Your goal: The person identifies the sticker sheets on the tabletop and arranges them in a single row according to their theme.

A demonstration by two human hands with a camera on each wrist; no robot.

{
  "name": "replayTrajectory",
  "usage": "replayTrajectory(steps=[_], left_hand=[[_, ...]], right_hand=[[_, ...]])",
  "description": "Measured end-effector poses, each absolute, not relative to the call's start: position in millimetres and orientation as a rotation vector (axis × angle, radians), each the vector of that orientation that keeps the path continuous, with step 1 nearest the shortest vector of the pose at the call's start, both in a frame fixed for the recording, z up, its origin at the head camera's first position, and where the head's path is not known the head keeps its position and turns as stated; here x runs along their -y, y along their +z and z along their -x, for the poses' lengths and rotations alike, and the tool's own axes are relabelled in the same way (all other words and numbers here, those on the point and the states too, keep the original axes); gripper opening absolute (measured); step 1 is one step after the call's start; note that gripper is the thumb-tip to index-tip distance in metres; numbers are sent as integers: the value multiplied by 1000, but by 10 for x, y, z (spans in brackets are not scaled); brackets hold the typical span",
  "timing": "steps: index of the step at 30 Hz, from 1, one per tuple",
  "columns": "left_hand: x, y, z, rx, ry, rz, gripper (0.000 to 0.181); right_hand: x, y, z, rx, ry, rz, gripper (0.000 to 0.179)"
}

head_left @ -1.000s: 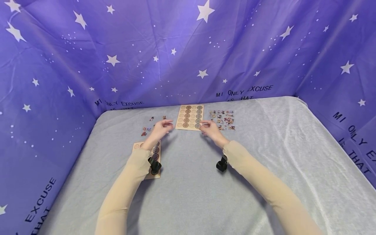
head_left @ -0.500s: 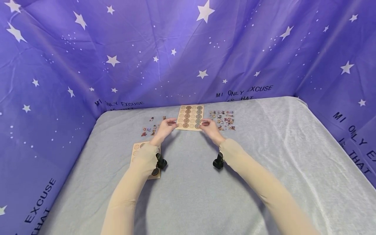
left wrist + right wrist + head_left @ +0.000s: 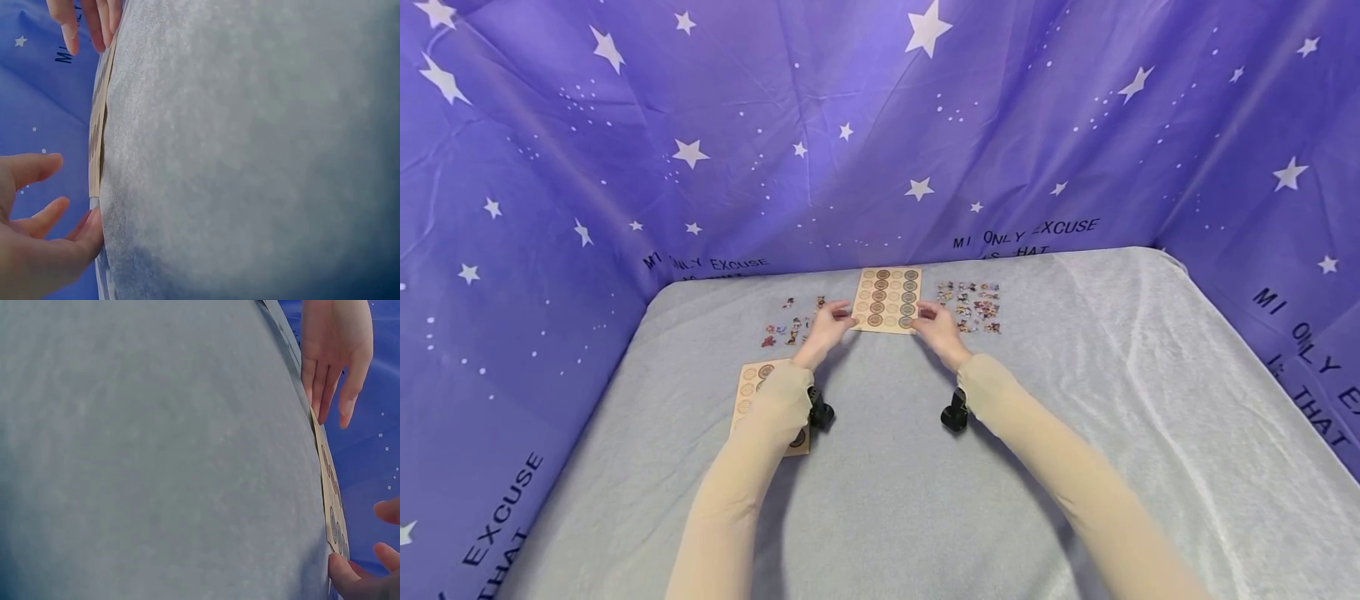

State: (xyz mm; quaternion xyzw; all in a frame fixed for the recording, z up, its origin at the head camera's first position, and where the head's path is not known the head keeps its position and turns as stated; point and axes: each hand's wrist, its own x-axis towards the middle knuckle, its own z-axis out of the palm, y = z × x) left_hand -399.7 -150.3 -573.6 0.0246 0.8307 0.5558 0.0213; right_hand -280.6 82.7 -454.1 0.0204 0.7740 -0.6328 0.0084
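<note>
A tan sheet [image 3: 892, 302] with columns of round pale and dark designs lies flat near the far edge of the table. At its near left corner is my left hand [image 3: 829, 327], fingertips right at the sheet's edge. My right hand [image 3: 938, 333] touches the opposite side by the near right corner. The left wrist view has the left hand [image 3: 47, 240] with thumb and fingers spread apart, its lowest fingertips by the sheet's end [image 3: 95, 150]. In the right wrist view the right hand [image 3: 362, 580] has its fingers apart, one fingertip at the sheet's corner.
A second tan sheet [image 3: 748, 389] with round designs lies nearer on the left, partly under the left sleeve [image 3: 775, 408]. Small colourful cartoon stickers [image 3: 987, 309] lie right of the far sheet, others [image 3: 770, 342] to its left. A purple star-patterned curtain [image 3: 805, 100] rises behind the table.
My left hand has moved right, from above the table beside the far sheet to that sheet's left edge. The right hand has stayed by the right edge with only a slight shift.
</note>
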Motion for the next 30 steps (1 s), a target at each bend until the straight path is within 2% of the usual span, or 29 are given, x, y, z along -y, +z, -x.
replayTrajectory(steps=[2, 3, 6, 8, 10, 13, 16, 18, 21, 28, 30], left_hand=[[1575, -6111, 4311, -2563, 1705, -60, 58], [1642, -6442, 4564, -2564, 1732, -79, 62], [1687, -6736, 4797, -2568, 1751, -57, 63], [1687, -6807, 4866, -2553, 1771, -28, 61], [1624, -6647, 4759, -2565, 1744, 27, 56], [1641, -6826, 4925, -2575, 1721, 67, 56], [1646, -6867, 4940, -2577, 1721, 74, 53], [1638, -6833, 4882, -2566, 1736, 79, 51], [1595, -6629, 4677, -2549, 1769, 106, 49], [1442, -5996, 4204, -2544, 1752, 232, 55], [1409, -5876, 4117, -2513, 1801, 265, 56]], right_hand=[[-881, -5036, 3170, -2445, -1985, -49, 50], [-935, -5420, 3446, -2449, -2010, -18, 51], [-946, -5600, 3558, -2449, -2060, 17, 51], [-940, -5661, 3611, -2423, -2079, 6, 54], [-923, -5569, 3554, -2405, -2072, -23, 54], [-1030, -6396, 4178, -2412, -2081, -55, 62], [-1054, -6726, 4420, -2437, -2083, -101, 62], [-1043, -6765, 4428, -2431, -2098, -117, 60], [-979, -6618, 4297, -2429, -2073, -174, 59], [-864, -5772, 3684, -2328, -2158, -192, 54], [-859, -5652, 3590, -2303, -2210, -192, 52]])
